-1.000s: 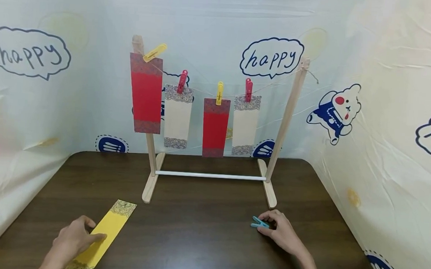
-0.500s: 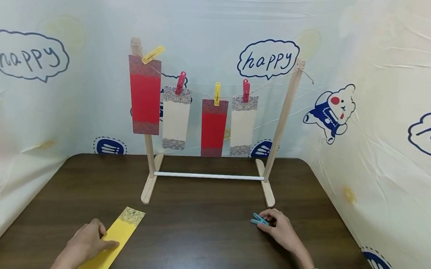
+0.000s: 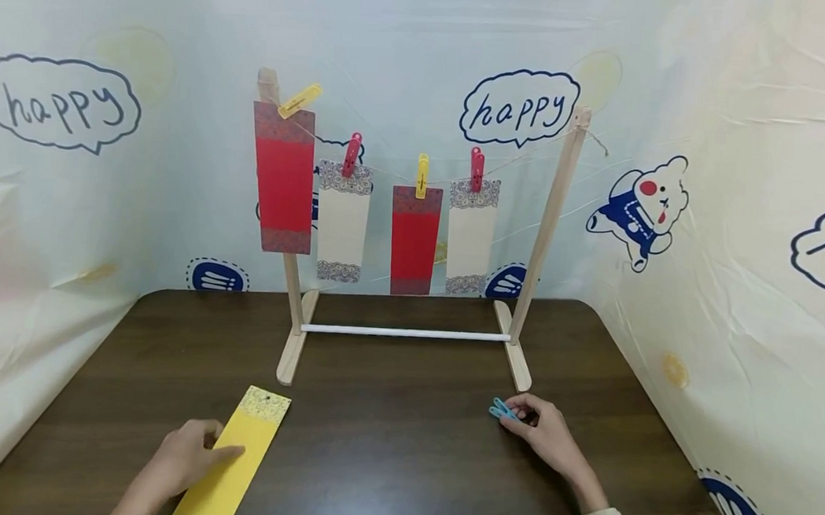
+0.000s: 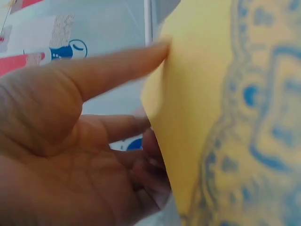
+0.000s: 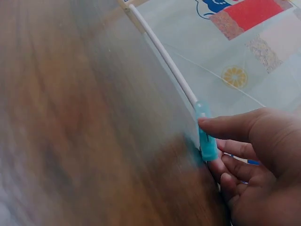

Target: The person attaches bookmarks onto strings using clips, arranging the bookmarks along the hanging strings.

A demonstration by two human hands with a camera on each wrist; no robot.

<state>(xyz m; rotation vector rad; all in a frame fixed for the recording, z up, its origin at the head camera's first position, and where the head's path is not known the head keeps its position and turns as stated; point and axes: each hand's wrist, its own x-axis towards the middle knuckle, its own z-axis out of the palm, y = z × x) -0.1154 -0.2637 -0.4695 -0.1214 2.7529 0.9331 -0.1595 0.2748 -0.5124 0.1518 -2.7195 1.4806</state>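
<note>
My left hand (image 3: 184,456) pinches a long yellow card (image 3: 237,452) by its left edge, thumb on the near face and fingers behind. Lacy dark patterning borders the card's ends, and in the left wrist view the patterned end of the card (image 4: 254,117) fills the right side. Over the right part of the table my right hand (image 3: 547,431) holds a light blue clothespin (image 3: 502,409) between thumb and fingers. The right wrist view shows the thumb pressed on the clothespin (image 5: 206,136). Behind both hands stands a wooden rack (image 3: 551,226) with a string across its top.
From the string hang a large red card (image 3: 288,183) and a smaller red card (image 3: 412,242) on yellow clothespins, and two white cards (image 3: 342,222) on red clothespins. A white rod (image 3: 404,333) joins the rack's feet on the dark wooden table (image 3: 373,444). Printed cloth surrounds the table.
My left hand has moved right and slightly forward with the yellow card, tilting it more toward me. My right hand has shifted only slightly, and the clothespin's handles now look closer together.
</note>
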